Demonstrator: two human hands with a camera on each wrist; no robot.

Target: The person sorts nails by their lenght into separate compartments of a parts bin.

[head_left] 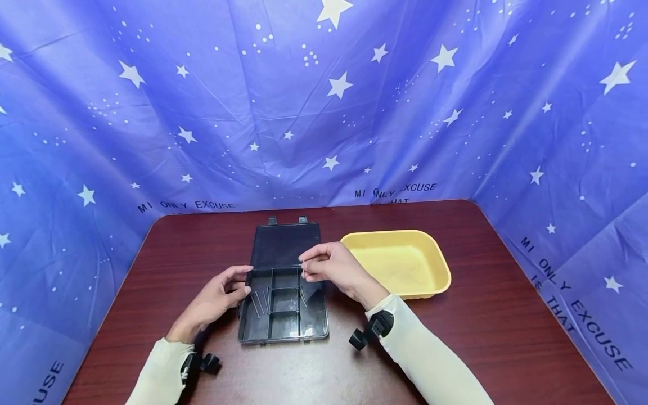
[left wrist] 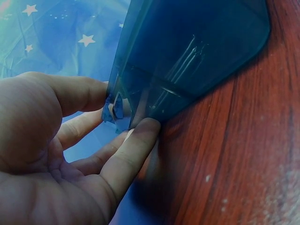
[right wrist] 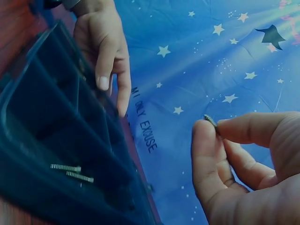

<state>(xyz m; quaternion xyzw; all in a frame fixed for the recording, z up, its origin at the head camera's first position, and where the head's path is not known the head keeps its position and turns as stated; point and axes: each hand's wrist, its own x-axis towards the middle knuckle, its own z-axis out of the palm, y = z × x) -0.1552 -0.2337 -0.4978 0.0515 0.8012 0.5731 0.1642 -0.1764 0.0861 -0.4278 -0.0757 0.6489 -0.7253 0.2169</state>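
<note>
A black plastic compartment box (head_left: 283,341) lies on the table with its lid (head_left: 283,244) folded back. My left hand (head_left: 215,295) holds the box's left side near the hinge, thumb and fingers on its edge. Above the right compartments, my right hand (head_left: 338,269) pinches a small threaded screw (right wrist: 211,122) between thumb and forefinger. Several long silver screws (head_left: 258,304) lie in the long left compartment. More screws (right wrist: 65,167) lie in the right compartment. Through the box's translucent underside (left wrist: 225,28), long screws (left wrist: 180,65) show in the left wrist view.
A yellow plastic basin (head_left: 441,267) stands right of the box, behind my right forearm. The reddish-brown wooden table (head_left: 202,242) ends at a blue star-printed curtain (head_left: 283,101) behind and at both sides. Each wrist carries a small black camera (head_left: 372,331).
</note>
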